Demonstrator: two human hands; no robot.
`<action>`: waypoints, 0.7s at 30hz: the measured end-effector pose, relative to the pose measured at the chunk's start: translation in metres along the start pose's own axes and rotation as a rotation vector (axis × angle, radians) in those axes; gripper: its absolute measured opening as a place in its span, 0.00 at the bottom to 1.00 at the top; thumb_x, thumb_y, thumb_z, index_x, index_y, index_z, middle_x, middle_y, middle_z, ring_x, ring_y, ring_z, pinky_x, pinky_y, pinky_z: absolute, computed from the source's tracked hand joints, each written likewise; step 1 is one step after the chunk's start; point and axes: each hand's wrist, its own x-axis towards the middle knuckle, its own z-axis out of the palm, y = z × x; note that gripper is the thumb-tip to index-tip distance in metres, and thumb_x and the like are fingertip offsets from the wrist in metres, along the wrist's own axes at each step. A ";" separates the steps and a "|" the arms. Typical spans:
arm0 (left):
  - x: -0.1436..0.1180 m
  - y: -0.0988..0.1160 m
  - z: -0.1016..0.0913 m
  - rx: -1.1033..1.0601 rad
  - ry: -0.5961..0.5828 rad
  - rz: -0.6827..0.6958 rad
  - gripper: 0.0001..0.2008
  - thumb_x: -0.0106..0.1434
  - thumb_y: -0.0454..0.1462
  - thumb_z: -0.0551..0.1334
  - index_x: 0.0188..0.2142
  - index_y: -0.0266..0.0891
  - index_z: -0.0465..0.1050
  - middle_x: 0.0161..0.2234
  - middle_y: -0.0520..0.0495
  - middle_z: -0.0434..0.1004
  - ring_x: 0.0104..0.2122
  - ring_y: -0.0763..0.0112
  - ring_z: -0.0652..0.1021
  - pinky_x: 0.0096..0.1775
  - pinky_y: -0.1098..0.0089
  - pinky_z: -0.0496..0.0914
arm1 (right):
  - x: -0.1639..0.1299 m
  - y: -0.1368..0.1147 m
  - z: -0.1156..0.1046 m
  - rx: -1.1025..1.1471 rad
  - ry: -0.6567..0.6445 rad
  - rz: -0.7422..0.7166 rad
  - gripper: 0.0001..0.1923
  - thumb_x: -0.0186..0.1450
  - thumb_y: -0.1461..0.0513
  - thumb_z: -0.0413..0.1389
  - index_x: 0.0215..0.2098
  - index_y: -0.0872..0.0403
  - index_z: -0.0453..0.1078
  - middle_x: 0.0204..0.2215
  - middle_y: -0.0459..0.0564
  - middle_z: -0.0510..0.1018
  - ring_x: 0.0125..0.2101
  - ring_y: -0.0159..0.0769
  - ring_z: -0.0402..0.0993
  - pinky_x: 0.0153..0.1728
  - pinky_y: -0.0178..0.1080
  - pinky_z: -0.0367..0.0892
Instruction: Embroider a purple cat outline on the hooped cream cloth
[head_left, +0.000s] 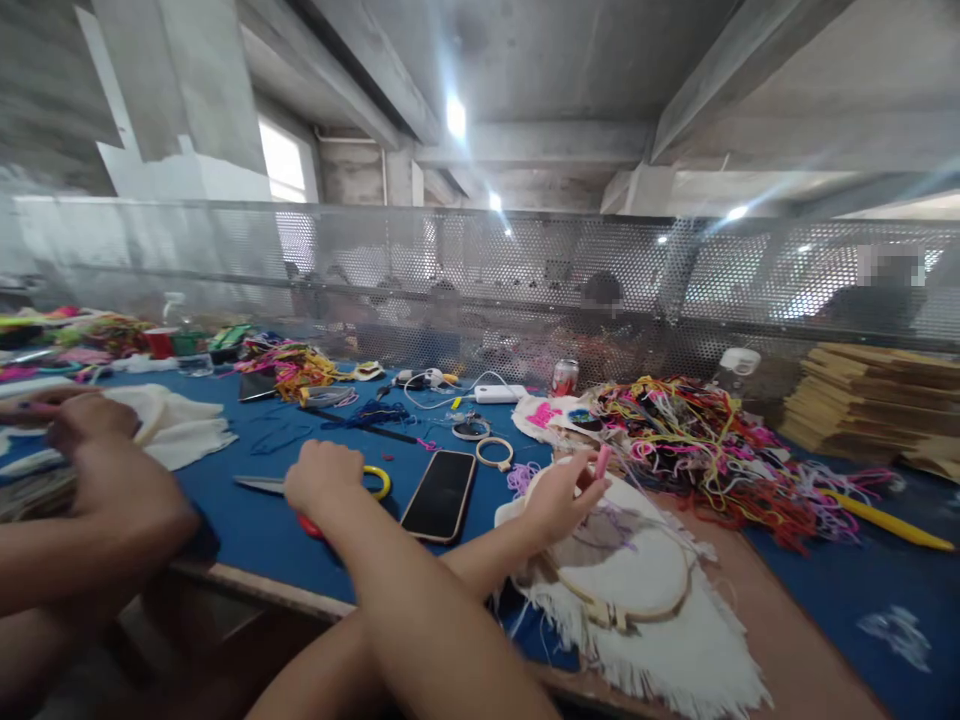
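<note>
On the blue tabletop (251, 525): one phone (441, 497) between the hands, one can (565, 378), one small bare hoop (495, 467), one pair of scissors (259, 484); one large hoop (651, 613) on white cloth (694, 645) at the front edge. Room: concrete ceiling (562, 60), perforated screen (487, 250) behind. Around: thread heap (675, 425) beyond the cloth, paper stack (847, 400) at right, co-worker's hand (94, 415) at far left. Right forearm crosses over left. Left hand (562, 497): narrow grip on one pink tool (602, 461), above the hooped cloth. Right hand (325, 478) covers the scissors' middle; fingers hidden, cannot tell whether gripping.
</note>
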 end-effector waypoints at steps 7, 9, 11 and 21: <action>-0.001 0.002 -0.001 -0.027 0.058 -0.014 0.13 0.62 0.44 0.52 0.41 0.40 0.66 0.28 0.48 0.75 0.27 0.69 0.73 0.30 0.71 0.64 | 0.014 0.036 0.021 -0.061 0.007 0.155 0.31 0.57 0.59 0.54 0.55 0.66 0.56 0.53 0.68 0.66 0.51 0.50 0.65 0.42 0.48 0.67; 0.000 0.001 0.000 0.002 0.059 -0.020 0.13 0.62 0.44 0.53 0.40 0.39 0.67 0.28 0.48 0.75 0.27 0.68 0.73 0.30 0.71 0.64 | 0.013 0.043 0.017 -0.079 -0.063 0.101 0.29 0.57 0.58 0.54 0.53 0.65 0.59 0.51 0.67 0.68 0.50 0.51 0.67 0.42 0.49 0.67; 0.000 -0.001 0.001 0.006 0.057 -0.023 0.13 0.62 0.45 0.53 0.39 0.39 0.67 0.27 0.48 0.75 0.26 0.68 0.73 0.29 0.71 0.64 | 0.013 0.046 0.013 -0.092 -0.122 0.030 0.23 0.58 0.58 0.54 0.49 0.61 0.64 0.49 0.64 0.71 0.48 0.50 0.69 0.42 0.49 0.67; 0.001 -0.003 0.005 -0.006 0.078 -0.029 0.14 0.62 0.45 0.53 0.42 0.39 0.67 0.27 0.48 0.75 0.27 0.69 0.74 0.27 0.73 0.64 | -0.022 0.036 -0.012 0.142 0.251 -0.115 0.18 0.63 0.58 0.46 0.48 0.58 0.60 0.44 0.59 0.75 0.43 0.48 0.72 0.42 0.49 0.67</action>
